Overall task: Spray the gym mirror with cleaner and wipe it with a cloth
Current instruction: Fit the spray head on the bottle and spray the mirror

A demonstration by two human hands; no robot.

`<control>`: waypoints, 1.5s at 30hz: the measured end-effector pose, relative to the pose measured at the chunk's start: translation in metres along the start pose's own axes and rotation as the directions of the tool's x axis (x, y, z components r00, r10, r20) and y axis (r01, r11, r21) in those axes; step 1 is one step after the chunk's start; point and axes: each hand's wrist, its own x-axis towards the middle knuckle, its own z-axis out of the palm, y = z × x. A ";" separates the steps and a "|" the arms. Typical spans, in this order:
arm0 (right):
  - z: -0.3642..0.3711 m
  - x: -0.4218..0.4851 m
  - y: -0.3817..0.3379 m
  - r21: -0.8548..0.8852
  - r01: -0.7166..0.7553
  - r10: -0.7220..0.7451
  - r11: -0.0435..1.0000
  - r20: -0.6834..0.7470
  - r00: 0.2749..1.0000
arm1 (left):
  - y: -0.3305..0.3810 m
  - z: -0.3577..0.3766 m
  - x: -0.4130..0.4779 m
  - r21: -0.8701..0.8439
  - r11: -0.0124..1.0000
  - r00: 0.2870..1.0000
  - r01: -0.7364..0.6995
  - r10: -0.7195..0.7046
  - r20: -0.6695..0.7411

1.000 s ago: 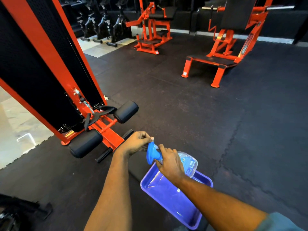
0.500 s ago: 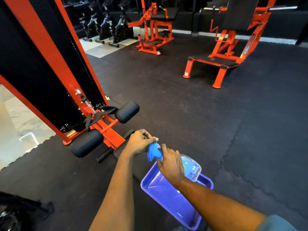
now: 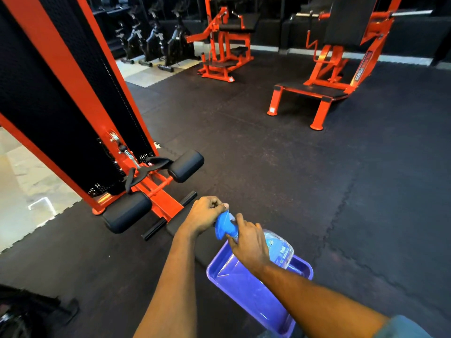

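Note:
A clear spray bottle (image 3: 278, 250) with a blue label and a blue trigger head (image 3: 225, 226) is held tilted above a purple plastic tray (image 3: 246, 289). My right hand (image 3: 249, 245) grips the bottle around its neck and shoulder. My left hand (image 3: 205, 214) pinches the tip of the blue spray head with curled fingers. No cloth and no mirror can be made out in this view.
An orange and black cable machine (image 3: 73, 98) with padded rollers (image 3: 185, 165) stands close on the left. Two orange machines (image 3: 336, 69) and exercise bikes (image 3: 156, 37) stand at the back. Black rubber floor mats (image 3: 317, 191) cover the middle and right.
Both hands stay on the bottle over the tray. My left fingers have shifted slightly at the tip of the spray head.

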 end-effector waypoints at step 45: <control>-0.298 -0.304 0.278 0.744 0.094 0.730 0.661 -0.667 0.147 | 0.261 0.416 -0.120 -0.407 0.820 0.563 -0.403 0.573 0.596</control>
